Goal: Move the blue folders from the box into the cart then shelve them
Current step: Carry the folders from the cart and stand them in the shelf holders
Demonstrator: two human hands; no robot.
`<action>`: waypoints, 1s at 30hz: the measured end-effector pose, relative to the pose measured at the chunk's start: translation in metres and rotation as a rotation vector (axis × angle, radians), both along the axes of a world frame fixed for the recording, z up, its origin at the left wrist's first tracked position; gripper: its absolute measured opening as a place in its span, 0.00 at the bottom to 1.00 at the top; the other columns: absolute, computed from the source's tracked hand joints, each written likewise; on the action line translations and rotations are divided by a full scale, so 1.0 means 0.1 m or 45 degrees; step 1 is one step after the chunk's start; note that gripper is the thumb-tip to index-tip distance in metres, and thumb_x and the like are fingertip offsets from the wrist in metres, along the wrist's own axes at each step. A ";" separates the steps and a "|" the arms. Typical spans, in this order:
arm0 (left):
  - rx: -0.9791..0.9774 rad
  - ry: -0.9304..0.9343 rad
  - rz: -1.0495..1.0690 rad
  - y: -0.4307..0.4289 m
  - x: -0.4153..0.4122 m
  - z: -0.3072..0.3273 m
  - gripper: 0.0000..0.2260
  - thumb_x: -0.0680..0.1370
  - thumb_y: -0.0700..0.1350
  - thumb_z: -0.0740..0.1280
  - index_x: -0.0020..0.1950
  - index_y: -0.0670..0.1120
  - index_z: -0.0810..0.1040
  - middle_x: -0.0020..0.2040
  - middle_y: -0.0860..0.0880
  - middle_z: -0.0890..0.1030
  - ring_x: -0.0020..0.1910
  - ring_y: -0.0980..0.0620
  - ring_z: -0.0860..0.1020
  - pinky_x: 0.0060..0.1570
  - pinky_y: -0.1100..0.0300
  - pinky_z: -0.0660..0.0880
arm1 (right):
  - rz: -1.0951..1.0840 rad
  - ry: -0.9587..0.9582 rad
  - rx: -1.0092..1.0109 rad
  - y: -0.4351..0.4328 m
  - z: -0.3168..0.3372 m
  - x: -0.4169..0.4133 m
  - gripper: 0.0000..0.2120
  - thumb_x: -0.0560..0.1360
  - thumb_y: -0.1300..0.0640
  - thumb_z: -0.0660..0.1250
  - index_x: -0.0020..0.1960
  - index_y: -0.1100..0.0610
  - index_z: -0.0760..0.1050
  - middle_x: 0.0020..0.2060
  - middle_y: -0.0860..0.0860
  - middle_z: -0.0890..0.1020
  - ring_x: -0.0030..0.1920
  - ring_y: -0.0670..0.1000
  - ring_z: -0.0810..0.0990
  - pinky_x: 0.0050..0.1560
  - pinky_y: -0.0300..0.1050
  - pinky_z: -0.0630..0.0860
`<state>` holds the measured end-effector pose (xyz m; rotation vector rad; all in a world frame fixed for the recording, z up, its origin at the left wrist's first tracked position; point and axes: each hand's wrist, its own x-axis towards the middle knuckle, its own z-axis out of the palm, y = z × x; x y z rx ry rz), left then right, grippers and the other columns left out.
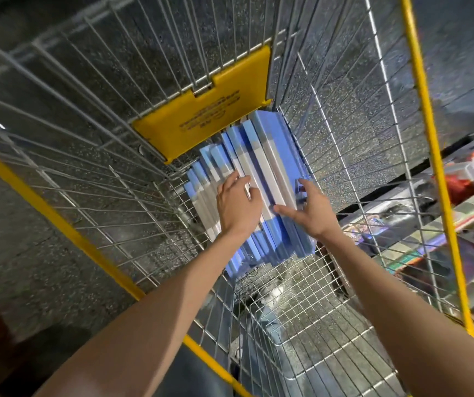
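Several blue folders (261, 144) with grey-white spine labels stand on edge in a row at the far end of a wire shopping cart (301, 310). My left hand (237, 206) reaches down into the row, its fingers curled in among the folder spines on the left part. My right hand (309, 209) is on the right part of the row, thumb laid across a spine and fingers wrapped over the outer blue folder's edge. Both forearms stretch down from the bottom of the view into the cart.
The cart has yellow rim rails (427, 116) and a yellow plastic flap (207, 110) folded against its far wall. Speckled dark floor shows through the wires. Shelves of packaged goods (465, 224) run along the right side, outside the cart.
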<state>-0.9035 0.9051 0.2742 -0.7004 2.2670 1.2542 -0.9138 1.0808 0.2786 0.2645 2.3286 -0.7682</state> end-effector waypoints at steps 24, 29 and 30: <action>0.767 -0.248 0.459 0.74 -0.55 0.18 0.32 0.75 0.63 0.70 0.74 0.49 0.71 0.63 0.48 0.79 0.61 0.47 0.77 0.62 0.51 0.75 | -0.267 0.098 -0.356 0.47 0.38 -0.15 0.08 0.83 0.51 0.62 0.53 0.51 0.79 0.38 0.41 0.82 0.38 0.43 0.79 0.39 0.40 0.76; 0.921 -0.308 0.622 0.69 -0.48 0.03 0.22 0.80 0.51 0.69 0.72 0.44 0.75 0.59 0.46 0.82 0.57 0.45 0.80 0.57 0.57 0.78 | -0.282 -0.012 -0.390 0.55 0.39 -0.18 0.21 0.80 0.39 0.61 0.52 0.57 0.78 0.42 0.57 0.83 0.42 0.60 0.81 0.47 0.59 0.78; 0.956 -0.317 0.631 0.67 -0.48 0.03 0.20 0.81 0.50 0.69 0.71 0.44 0.75 0.56 0.48 0.82 0.53 0.48 0.81 0.53 0.61 0.80 | -0.287 -0.021 -0.393 0.56 0.41 -0.19 0.21 0.80 0.40 0.61 0.52 0.59 0.77 0.39 0.54 0.83 0.39 0.57 0.81 0.45 0.57 0.79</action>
